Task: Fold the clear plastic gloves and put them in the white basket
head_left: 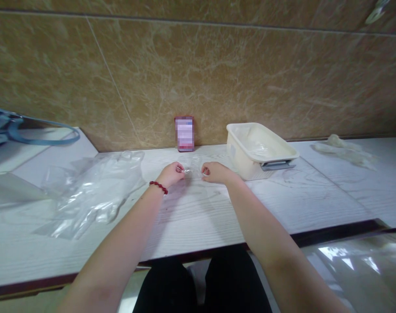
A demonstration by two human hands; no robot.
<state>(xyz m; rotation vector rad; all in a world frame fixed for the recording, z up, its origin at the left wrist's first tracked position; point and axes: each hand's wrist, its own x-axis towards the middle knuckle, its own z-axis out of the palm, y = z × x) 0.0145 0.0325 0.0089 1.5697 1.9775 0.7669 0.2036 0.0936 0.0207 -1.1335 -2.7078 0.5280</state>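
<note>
My left hand, with a red bead bracelet at the wrist, is pinched on one edge of a small clear plastic bag. My right hand is closed on the bag's other edge. The bag lies on the white wood-grain table between the two hands, a little in front of the wall. What is inside the bag, if anything, is too faint to make out.
A heap of clear plastic bags lies to the left. A cream plastic tub on a scale stands to the right. A small pink card leans on the marble wall. More crumpled plastic lies far right, and a blue bag strap far left.
</note>
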